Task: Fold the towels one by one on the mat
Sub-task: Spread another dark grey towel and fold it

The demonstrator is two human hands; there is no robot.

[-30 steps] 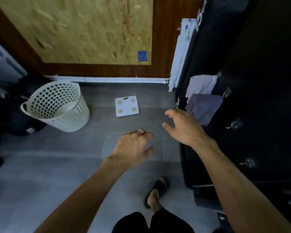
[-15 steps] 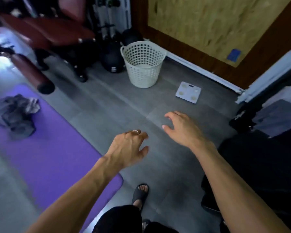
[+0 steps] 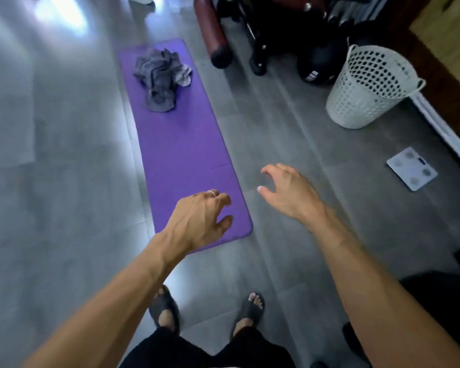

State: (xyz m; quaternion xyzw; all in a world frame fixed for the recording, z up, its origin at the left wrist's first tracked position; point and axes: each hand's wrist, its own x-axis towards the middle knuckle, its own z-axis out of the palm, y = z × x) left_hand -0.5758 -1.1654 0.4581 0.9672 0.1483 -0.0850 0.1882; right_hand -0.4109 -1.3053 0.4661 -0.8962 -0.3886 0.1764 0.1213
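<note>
A grey tiled floor fills most of the view, with a bright patch of light glaring off it at the upper left. On it lies a long purple mat, running from near the person's feet away toward the far end of the room. Dark gym gear and a dark red padded roll stand on the floor beyond the mat's far right corner. A white plastic basket with a holed wall stands on the floor to the right of the mat, well apart from it, tilted in the wide-angle view. The towels lie in one crumpled grey heap on the far end of the mat, unfolded and well away from both hands. A white bathroom scale lies flat on the floor near the right wall.

The left hand hangs above the near end of the mat, palm down, fingers loosely curled and holding nothing; a ring sits on one finger. The right hand hangs above the bare floor just right of the mat, fingers loosely bent, also holding nothing. Two feet in dark sandals stand on the floor below the arms.
</note>
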